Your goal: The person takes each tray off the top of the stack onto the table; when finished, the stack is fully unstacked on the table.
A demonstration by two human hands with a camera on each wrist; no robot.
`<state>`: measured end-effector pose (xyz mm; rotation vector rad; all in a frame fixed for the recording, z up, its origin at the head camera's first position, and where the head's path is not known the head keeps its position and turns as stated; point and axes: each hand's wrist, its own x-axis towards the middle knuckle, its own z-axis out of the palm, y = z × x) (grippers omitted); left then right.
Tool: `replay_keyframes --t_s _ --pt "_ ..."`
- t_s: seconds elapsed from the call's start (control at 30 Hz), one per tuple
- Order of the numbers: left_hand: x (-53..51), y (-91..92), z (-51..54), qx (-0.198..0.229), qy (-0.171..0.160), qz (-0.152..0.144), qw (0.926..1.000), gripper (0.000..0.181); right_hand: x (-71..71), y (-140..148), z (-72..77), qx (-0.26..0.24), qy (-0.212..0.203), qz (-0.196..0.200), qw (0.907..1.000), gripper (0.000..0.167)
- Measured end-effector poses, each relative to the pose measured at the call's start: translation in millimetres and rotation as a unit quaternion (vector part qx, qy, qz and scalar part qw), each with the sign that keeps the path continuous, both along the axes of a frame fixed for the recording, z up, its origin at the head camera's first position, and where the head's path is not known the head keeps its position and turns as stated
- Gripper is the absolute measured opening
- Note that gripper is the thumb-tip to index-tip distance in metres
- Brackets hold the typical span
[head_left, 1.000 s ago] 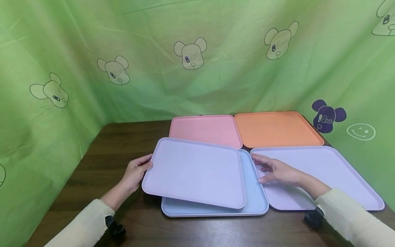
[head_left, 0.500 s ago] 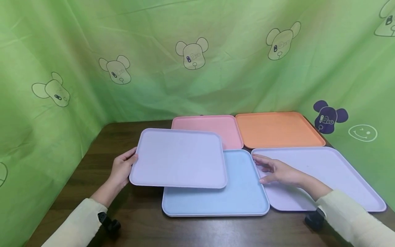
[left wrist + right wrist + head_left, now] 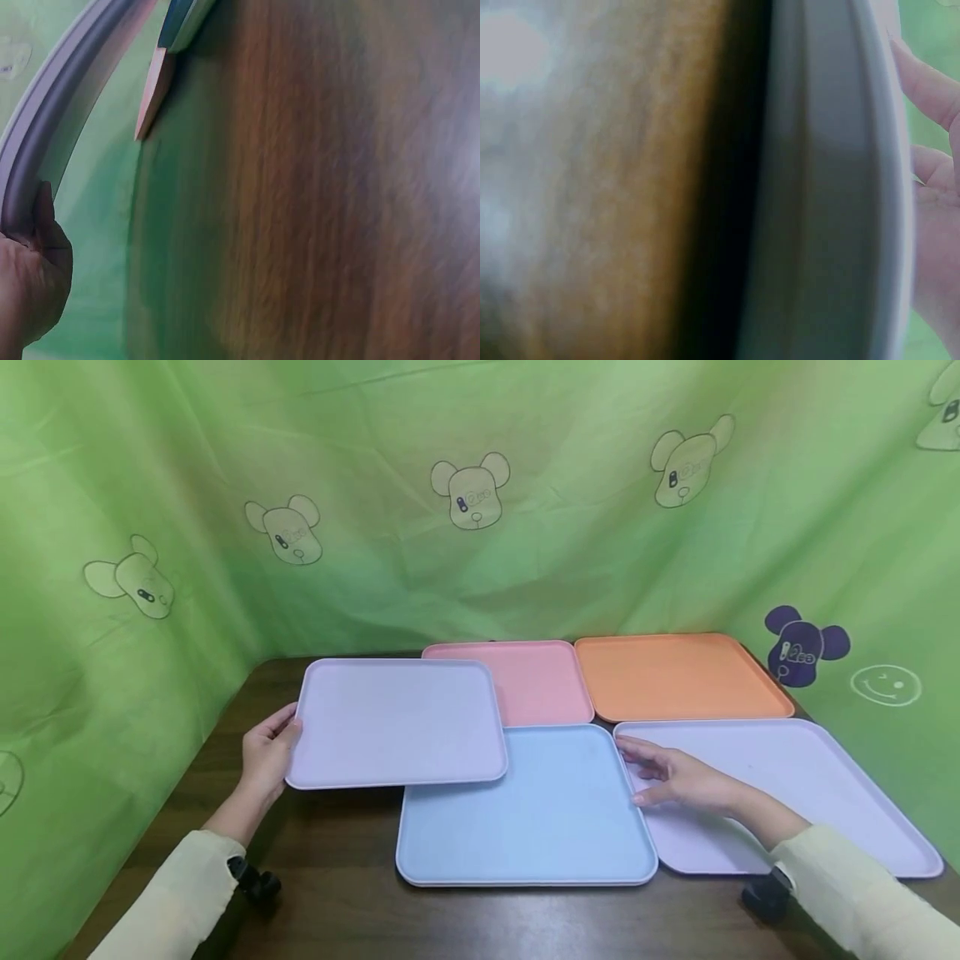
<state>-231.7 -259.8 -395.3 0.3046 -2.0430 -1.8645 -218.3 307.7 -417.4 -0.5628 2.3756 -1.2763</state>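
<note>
My left hand pinches the left edge of a lavender tray, held raised over the table, overlapping the pink tray and the back left part of the light blue tray in the head view. In the left wrist view the hand grips the rim of the raised tray. My right hand lies with fingers loosely extended over the left edge of another lavender tray, close to the blue tray's right edge. The right wrist view shows this hand behind a pale tray rim.
An orange tray lies at the back right, beside the pink one. The trays are on a dark wooden table. A green cloth with bear figures hangs behind and at the sides.
My left hand has carried the lavender tray left and toward the back, uncovering more of the blue tray and levelling its tilt. The right hand has stayed in place.
</note>
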Motion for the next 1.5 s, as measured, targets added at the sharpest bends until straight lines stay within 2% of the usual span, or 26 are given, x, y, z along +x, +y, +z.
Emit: replay_keyframes --t_s 0.13,0.37,0.63,0.87,1.03,1.23,1.5 --pt "-5.7 -9.2 3.6 0.020 0.021 0.015 0.9995 0.038 0.4 2 0.4 -0.001 -0.001 -0.001 1.0000 0.093" --pt "-9.6 -28.6 11.4 0.056 0.017 0.036 0.9976 0.040 -0.7 0 -0.6 -0.010 0.004 0.006 0.9999 0.093" --pt "-12.3 -52.0 11.0 0.081 0.009 0.044 0.9957 0.037 -1.6 1 -1.5 -0.001 0.005 0.006 1.0000 0.091" --pt "-16.2 -72.9 11.1 0.104 0.013 0.049 0.9933 0.033 -1.6 2 -2.0 0.000 0.008 0.004 1.0000 0.091" --pt "-15.6 -88.6 13.4 0.109 0.009 0.043 0.9931 0.034 -1.4 1 -2.4 -0.006 0.008 0.005 0.9999 0.091" --pt "-14.6 -107.1 15.6 0.118 0.006 0.019 0.9929 0.037 -0.4 1 -2.0 -0.010 0.000 0.003 1.0000 0.092" --pt "-17.3 -129.1 14.9 0.115 -0.022 -0.001 0.9931 0.036 0.1 1 0.0 -0.005 -0.004 0.001 1.0000 0.091"
